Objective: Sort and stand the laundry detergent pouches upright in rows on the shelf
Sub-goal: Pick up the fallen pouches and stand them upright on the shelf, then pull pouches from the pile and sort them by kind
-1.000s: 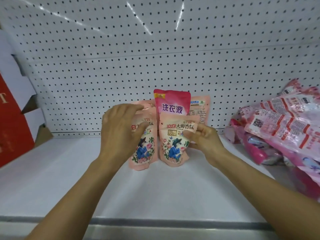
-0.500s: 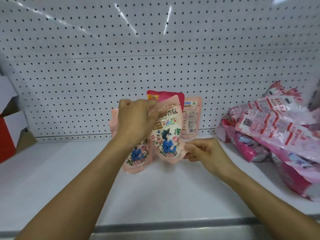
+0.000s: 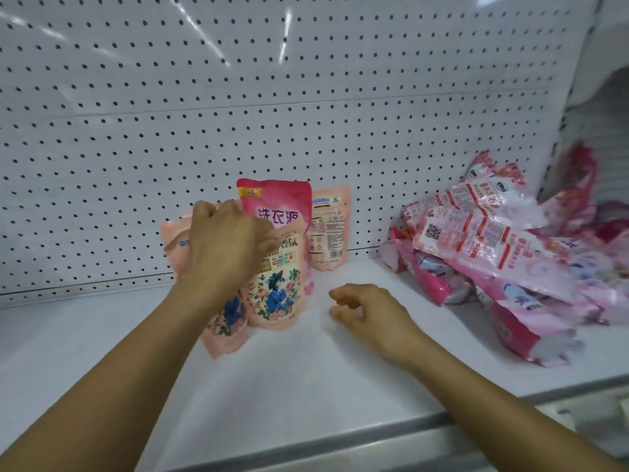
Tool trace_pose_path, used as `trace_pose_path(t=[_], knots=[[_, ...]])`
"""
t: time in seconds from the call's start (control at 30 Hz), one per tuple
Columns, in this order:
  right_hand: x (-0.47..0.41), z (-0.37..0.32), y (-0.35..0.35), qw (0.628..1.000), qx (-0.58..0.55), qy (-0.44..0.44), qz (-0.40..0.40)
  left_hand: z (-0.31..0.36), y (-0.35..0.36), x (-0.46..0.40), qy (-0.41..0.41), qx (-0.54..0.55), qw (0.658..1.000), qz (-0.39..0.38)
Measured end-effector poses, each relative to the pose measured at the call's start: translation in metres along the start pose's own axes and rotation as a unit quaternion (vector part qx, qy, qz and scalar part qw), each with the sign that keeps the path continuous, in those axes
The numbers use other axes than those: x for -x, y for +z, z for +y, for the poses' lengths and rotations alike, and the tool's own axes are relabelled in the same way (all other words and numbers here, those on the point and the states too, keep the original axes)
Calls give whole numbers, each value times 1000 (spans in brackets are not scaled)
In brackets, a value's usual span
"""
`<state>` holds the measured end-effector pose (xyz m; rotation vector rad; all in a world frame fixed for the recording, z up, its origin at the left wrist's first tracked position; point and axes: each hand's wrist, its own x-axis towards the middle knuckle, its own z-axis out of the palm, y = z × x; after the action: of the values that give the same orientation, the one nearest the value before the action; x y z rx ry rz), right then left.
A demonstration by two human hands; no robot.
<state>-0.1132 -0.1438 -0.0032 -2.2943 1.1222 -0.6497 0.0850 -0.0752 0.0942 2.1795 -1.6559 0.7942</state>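
Letting go of the floral pouch (image 3: 277,287), the right hand (image 3: 366,310) is hovering empty and half-curled while the left hand (image 3: 224,247) is gripping the standing peach pouches, the pink heap (image 3: 503,260) far right still lying unsorted on the shelf (image 3: 306,376).

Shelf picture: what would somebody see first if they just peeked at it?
Probably the left hand in the middle, pressed on the tops of peach flowery pouches standing by the pegboard, with a brighter pink pouch behind. Next, the messy pink pile of pouches lying flat on the right. The right hand hovers empty over the white shelf.
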Motion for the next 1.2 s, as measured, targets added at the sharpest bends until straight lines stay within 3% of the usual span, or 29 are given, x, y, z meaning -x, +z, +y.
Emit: trace_pose_path(t=[0.2,0.3,0.37,0.43,0.57,0.7,0.87,1.07,1.2], knots=[[29,27,-60,988,45,-96,115,11,4,4,40,-93,992,76],[44,58,-113,978,24,-101,183,46,3,8,51,-33,987,146],[49,87,-153,975,48,-81,201,85,1,11,78,48,986,137],[51,121,-192,979,112,-37,165,130,4,12,113,153,977,94],[53,169,-231,964,264,36,-18,220,16,1,158,303,939,-30],[51,186,-223,969,240,-39,-43,278,29,-14,143,354,910,-164],[48,200,-232,967,196,-65,-152,294,41,-18,129,317,916,-210],[53,213,-227,945,269,-166,-89,294,43,-16,104,325,914,-219],[57,217,-226,949,254,-165,-86,291,46,-15,96,342,907,-226]])
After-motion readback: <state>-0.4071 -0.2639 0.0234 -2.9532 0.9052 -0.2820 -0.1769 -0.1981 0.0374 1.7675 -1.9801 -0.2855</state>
